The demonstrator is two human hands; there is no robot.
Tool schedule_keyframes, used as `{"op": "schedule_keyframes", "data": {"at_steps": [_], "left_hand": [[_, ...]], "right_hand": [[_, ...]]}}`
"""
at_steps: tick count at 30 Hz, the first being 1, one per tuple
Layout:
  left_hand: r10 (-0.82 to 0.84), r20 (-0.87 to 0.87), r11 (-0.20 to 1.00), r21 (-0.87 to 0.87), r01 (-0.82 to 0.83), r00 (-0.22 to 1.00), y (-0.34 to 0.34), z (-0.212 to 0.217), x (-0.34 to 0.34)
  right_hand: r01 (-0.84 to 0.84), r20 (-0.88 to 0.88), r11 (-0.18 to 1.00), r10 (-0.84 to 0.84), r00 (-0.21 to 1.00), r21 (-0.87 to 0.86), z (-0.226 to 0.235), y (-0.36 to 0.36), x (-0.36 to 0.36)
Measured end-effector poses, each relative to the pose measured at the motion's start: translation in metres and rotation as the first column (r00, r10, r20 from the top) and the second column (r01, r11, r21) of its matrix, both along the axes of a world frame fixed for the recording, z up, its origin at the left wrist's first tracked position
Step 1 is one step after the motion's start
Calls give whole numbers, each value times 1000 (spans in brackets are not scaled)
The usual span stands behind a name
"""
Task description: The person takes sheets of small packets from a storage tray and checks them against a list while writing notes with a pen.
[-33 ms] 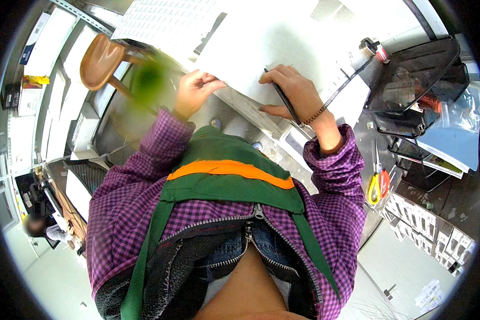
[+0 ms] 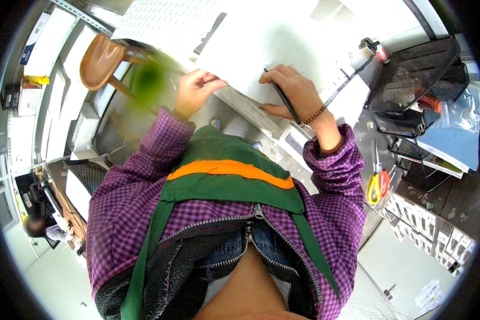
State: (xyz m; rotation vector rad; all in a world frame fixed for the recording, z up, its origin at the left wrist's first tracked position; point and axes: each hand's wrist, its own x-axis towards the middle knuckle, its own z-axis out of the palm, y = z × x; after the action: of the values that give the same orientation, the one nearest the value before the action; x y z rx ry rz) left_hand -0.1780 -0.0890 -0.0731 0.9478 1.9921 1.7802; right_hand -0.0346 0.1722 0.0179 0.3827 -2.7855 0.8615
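A white sheet [image 2: 245, 50] lies on the bright desk in front of me, its outline partly lost in glare. At its near left edge, my left hand [image 2: 194, 92] has thumb and fingers pinched together on the sheet's corner. My right hand [image 2: 298, 95] rests at the sheet's right side, its fingers curled around a black pen [image 2: 285, 100]. From the pen's lower end a dark coiled cord [image 2: 330, 100] runs past the wrist, up across the desk. The pen's tip is hard to make out.
Black mesh trays [image 2: 410, 80] stand at the right, with yellow and red-handled scissors [image 2: 380, 186] below them. A metal cup [image 2: 367, 48] sits beside the trays. A wooden stool [image 2: 102, 63] is at the left, near shelves [image 2: 53, 80]. Another person [image 2: 56, 232] appears at far left.
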Motion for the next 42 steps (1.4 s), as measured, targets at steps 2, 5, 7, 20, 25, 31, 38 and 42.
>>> {"op": "schedule_keyframes", "data": {"at_steps": [2,5,7,20,25,31,38,42], "left_hand": [[8,33,998,65,-10,999,6,3,3],[-24,55,993,120,17,998,11,16,7],[-32,81,990,139,20,996,13,19,9],[-110,145,955,291,63,983,36,32,10],[-35,150,940,341,-18,988,43,56,12],[3,134,943,329,-47,991,43,80,8],[55,80,961,267,-74,995,43,80,8],[55,61,972,227,-68,997,41,79,7]], "right_hand": [[-4,16,1000,4,1000,-12,1,1,0],[-4,41,1000,5,999,-28,3,1,0],[-4,51,999,6,999,-32,2,1,0],[54,43,991,-50,998,-121,-5,3,-5],[45,4,996,-45,999,-78,-3,1,-4],[68,63,997,-65,996,-41,-3,-2,-2],[60,33,996,-58,998,-68,0,-3,-1],[49,36,996,-47,998,-77,-1,-3,-1]]}}
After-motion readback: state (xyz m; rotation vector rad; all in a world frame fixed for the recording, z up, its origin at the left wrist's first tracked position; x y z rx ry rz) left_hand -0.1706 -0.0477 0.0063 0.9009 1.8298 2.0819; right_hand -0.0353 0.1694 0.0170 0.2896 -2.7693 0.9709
